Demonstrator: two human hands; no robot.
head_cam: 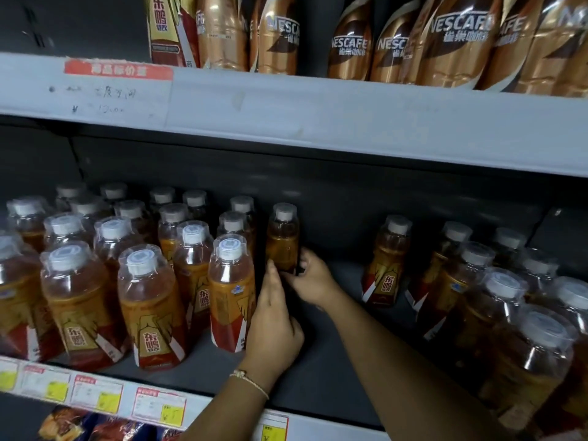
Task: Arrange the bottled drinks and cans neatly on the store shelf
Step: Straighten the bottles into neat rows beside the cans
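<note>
— Which bottle are the hands on?

— The one standing up at the back of the lower shelf, just right of the big bunch of bottles. It has amber drink in it and a white cap. It stands straight.

— How do the hands hold it?

— The right hand has its fingers curled round the low part of the bottle from the right side. The left hand comes up from below, with its fingers straight and close together, and their tips touch the bottle's left side near the bottom. I cannot see a curl there. The bottom of the bottle is hidden behind the hands.

— Anything on the wrist?

— A thin bracelet on the left one.

— What is around them?

— Right of the hands is a bare dark patch of shelf, then a second bunch of the same bottles on the right. Some of those lean a bit. Along the front edge are price tags, white with yellow squares.

— And higher up?

— The top shelf has gold and brown coffee bottles and a tall carton to their left. A red and white label with blurry writing is stuck on its front.
</note>
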